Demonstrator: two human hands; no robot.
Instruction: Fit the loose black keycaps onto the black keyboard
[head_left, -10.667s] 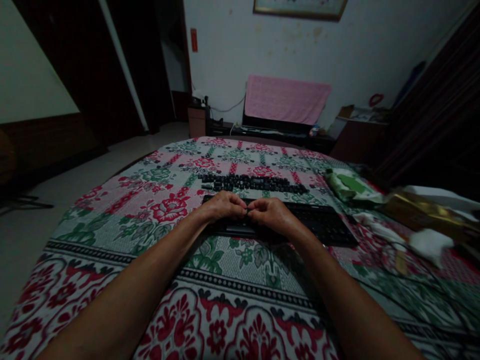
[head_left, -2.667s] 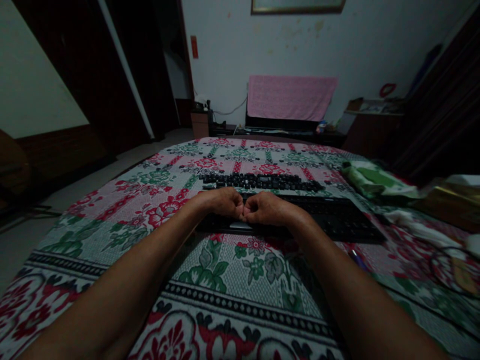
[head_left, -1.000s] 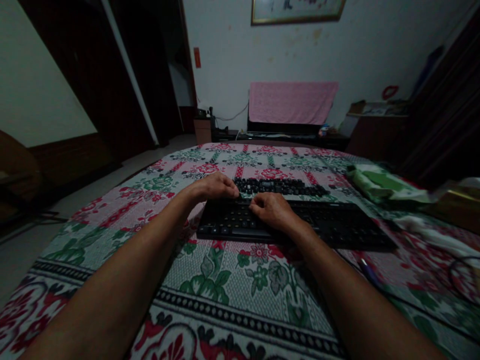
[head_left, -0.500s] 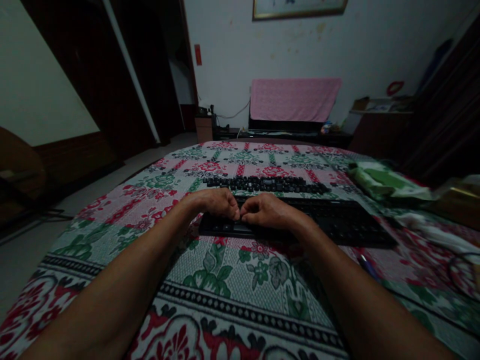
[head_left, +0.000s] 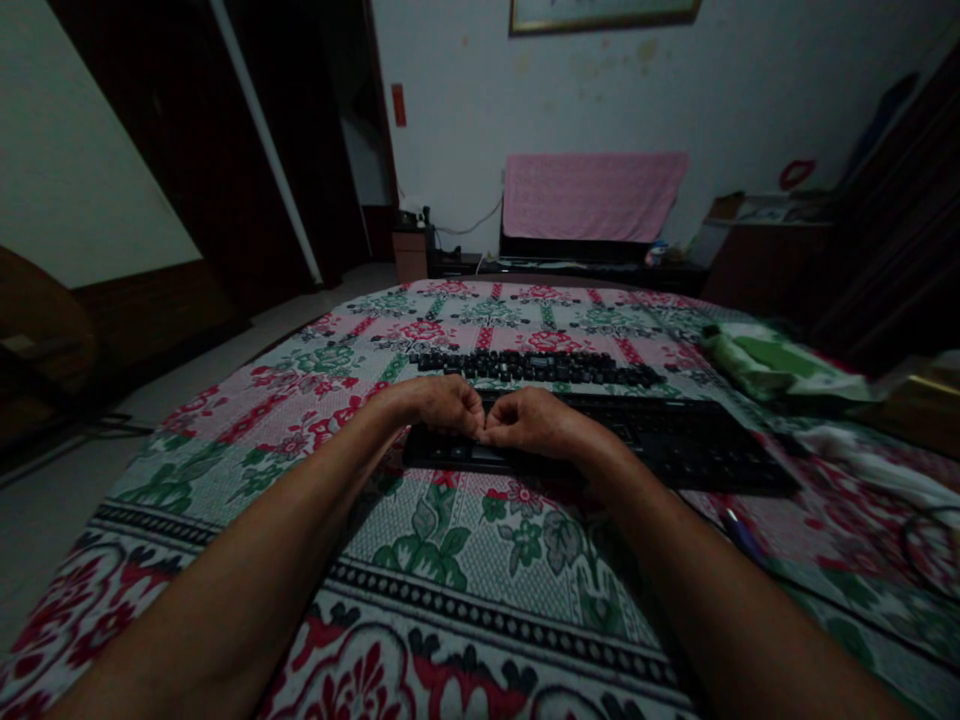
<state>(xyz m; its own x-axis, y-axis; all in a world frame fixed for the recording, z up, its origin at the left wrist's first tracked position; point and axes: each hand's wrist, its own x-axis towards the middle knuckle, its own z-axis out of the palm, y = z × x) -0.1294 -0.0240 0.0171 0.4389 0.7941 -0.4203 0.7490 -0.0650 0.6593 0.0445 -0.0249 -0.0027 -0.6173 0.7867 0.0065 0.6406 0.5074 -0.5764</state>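
A black keyboard [head_left: 690, 440] lies on the patterned tablecloth in front of me. Over its left part my left hand [head_left: 450, 403] is closed, with the fingertips pinched together. My right hand [head_left: 529, 420] is closed in a pinch too, its fingertips meeting those of the left just above the keys. Whatever sits between the fingertips is too small and dark to make out. Just beyond the keyboard, many loose black keycaps [head_left: 540, 366] are laid out in rough rows.
To the right lie a green and white packet [head_left: 780, 362], a crumpled white cloth or bag [head_left: 874, 465] and a purplish pen [head_left: 741, 535]. A floral tablecloth [head_left: 420, 640] covers the table. Against the far wall, a pink cloth [head_left: 596, 195] hangs over a dark flat object.
Both hands stay over the same part of the keyboard, their fingertips slightly closer together. The whole view has shifted a little.
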